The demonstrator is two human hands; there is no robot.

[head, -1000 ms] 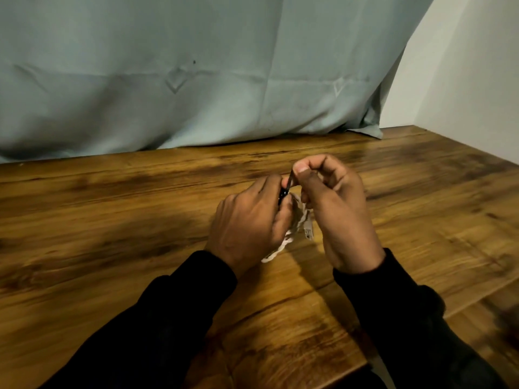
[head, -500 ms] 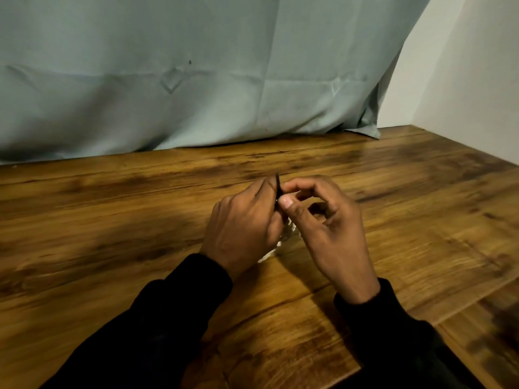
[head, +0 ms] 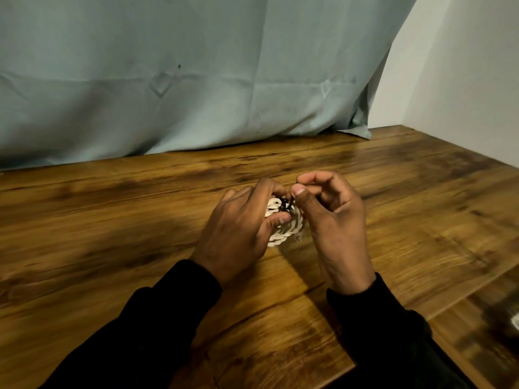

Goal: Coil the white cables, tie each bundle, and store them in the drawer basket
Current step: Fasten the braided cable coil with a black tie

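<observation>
- Head view: the left hand [head: 238, 228] gripped the coil [head: 283, 220] just above the table [head: 112, 220]; the right hand [head: 334, 217] pinched the tie [head: 285, 204] on top.
- The tying step appeared to be in hand; next, cinching the tie would need a steady coil.

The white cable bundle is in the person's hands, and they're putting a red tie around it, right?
Not quite. The tie is black, not red. The head view shows the left hand gripping the white cable bundle while the right hand pinches the tie.
</observation>
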